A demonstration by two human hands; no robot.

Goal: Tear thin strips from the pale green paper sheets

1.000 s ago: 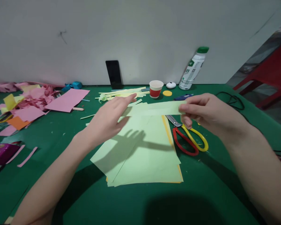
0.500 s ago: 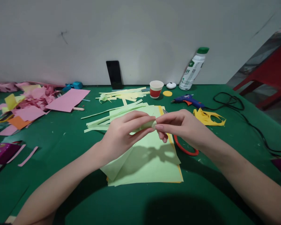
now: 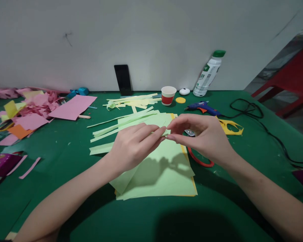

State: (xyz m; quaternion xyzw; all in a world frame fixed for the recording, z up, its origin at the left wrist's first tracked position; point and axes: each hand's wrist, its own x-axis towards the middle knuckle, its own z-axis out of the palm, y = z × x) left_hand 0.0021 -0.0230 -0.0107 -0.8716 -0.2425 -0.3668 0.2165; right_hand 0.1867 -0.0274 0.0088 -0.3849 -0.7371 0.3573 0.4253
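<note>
Pale green paper strip (image 3: 168,132) shows between my fingertips, mostly covered by them. My left hand (image 3: 133,144) is closed round it, palm down. At its right end, the thumb and index finger of my right hand (image 3: 204,136) pinch it, the other fingers curled. A strip tail (image 3: 102,148) sticks out left from behind my left hand. Below both hands lies a stack of light green paper sheets (image 3: 164,181) with yellow edges under it. Scissors with a red handle (image 3: 200,162) lie partly under my right hand.
Loose green strips (image 3: 121,126) lie beyond my left hand. Farther back are a paper cup (image 3: 168,97), a phone (image 3: 123,80), a leaning bottle (image 3: 209,74) and a blue glue gun (image 3: 204,108) with a cord. Pink paper scraps (image 3: 40,107) heap at the left.
My right hand has shifted slightly right and its fingers have opened a little wider around the strip's end. The strip's tail at the left has swung nearer to me.
</note>
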